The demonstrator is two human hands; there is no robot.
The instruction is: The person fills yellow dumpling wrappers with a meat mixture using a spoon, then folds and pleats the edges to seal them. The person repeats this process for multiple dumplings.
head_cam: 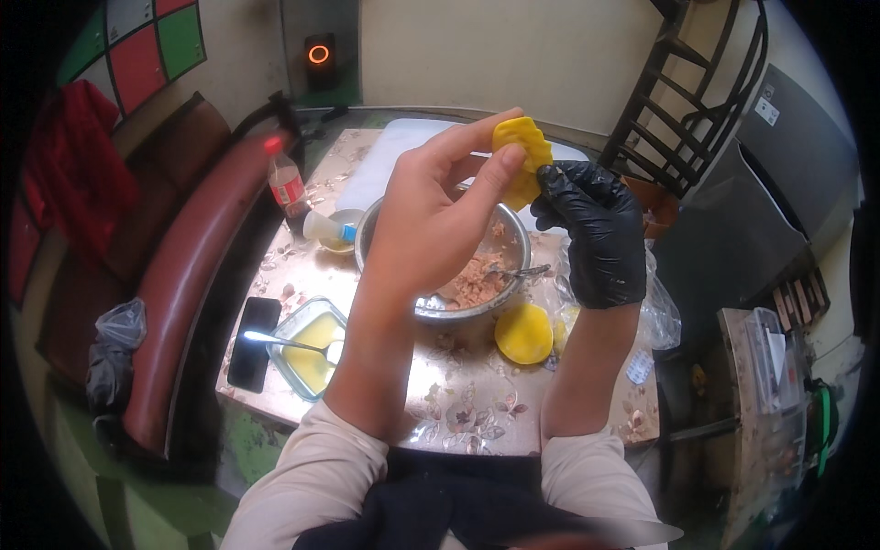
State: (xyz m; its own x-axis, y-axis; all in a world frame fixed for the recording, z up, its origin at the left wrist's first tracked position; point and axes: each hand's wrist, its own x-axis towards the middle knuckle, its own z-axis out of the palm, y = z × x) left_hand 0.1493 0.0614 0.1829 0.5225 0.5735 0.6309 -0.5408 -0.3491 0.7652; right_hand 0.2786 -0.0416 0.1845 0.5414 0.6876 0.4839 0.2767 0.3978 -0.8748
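Observation:
My bare left hand [440, 199] holds a folded yellow dough wrapper [524, 137] between thumb and fingers, raised above the table. At its lower right edge, my right hand [595, 227], in a black disposable glove, pinches the same wrapper. Beneath my hands stands a metal bowl [524, 275] of pinkish minced filling [481, 282] with a metal spoon [526, 271] in it. Round yellow wrappers [524, 335] lie on the table in front of the bowl. To the left, a glass dish [316, 313] contains yellow liquid and a spoon [285, 342]. Whatever is inside the folded wrapper is hidden.
A black phone [253, 344] lies left of the dish. Behind it stand a red-capped plastic bottle [285, 182] and a small bowl [338, 245] with a blue-tipped bottle over it. A white board [371, 165] lies at the back, a clear plastic bag [661, 309] at the right.

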